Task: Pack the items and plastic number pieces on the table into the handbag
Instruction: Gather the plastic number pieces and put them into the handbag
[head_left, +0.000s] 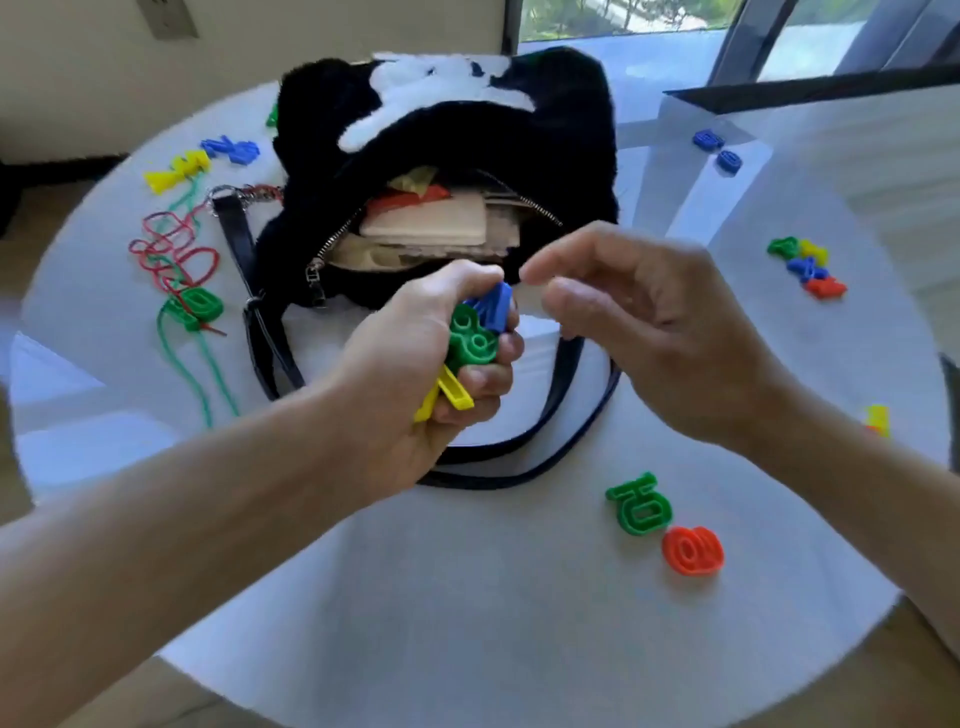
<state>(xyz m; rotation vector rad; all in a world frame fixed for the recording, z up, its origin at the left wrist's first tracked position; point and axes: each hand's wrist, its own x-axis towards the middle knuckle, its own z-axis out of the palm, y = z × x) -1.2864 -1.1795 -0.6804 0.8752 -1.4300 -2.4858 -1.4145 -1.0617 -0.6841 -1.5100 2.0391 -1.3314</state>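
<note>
bag: black fluffy handbag (441, 156) sits by the far edge of the table (467, 597), long side running left to right, unzipped mouth tipped up toward the person
left hand: left hand (410, 374) grips a bunch of number pieces (470, 338), just in front of the opening
right hand: right hand (639, 332) is close beside it, fingers loosely curled, holding nothing
step: looks like the handful is about to go in
next: lift it over the zipper gap, let go
still out: green piece (639, 504) and orange piece (693, 550) near the front right edge, strings (176, 249) by the left edge
</note>
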